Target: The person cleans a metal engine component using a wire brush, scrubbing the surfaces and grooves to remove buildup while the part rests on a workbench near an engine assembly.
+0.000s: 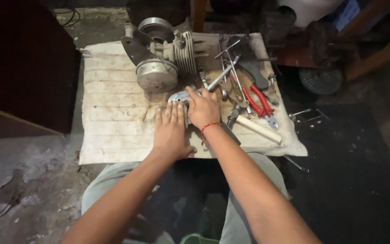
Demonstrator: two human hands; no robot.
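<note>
**Hands on a metal cover**

On the dirty white cloth [113, 126], the left hand [171, 131] is laid flat, fingers together, beside the right hand [202, 108], which is pressed on a grey metal cover [178, 96]. Just right, a wooden-handled hammer [258, 129] and red pliers [258, 100] are seen. Beyond, a small finned engine [165, 54] is set.

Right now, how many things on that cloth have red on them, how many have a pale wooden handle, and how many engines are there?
Red-handled pliers: 1
Pale wooden-handled hammer: 1
Grey finned metal engine: 1
Total: 3
</note>
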